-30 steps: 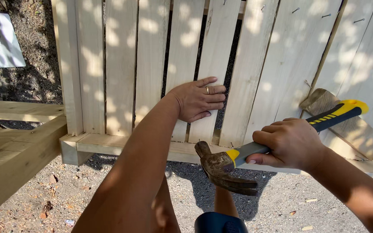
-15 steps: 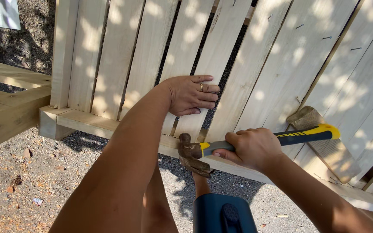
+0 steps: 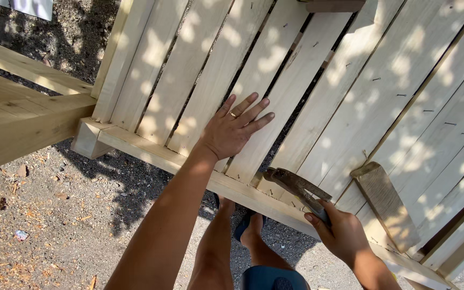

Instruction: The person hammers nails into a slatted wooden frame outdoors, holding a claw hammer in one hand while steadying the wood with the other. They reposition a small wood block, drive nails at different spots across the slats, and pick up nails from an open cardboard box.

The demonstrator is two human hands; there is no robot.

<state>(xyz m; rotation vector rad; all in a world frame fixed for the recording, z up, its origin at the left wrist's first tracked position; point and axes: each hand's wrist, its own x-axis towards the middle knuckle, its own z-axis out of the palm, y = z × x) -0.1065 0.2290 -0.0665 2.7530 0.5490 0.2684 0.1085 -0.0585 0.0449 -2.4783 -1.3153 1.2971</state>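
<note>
Left hand [image 3: 236,130] spread flat, steadying a pale fence slat [image 3: 275,102]; right hand [image 3: 342,233] grips a claw hammer [image 3: 296,188] against the bottom rail [image 3: 151,153].

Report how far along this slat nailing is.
Done: most pale slats already show rows of nails and lie side by side on the frame. In hand: the left hand presses flat on one slat while the right hand holds the hammer at its lower end by the bottom rail. Left: that end looks not yet fastened.
</note>
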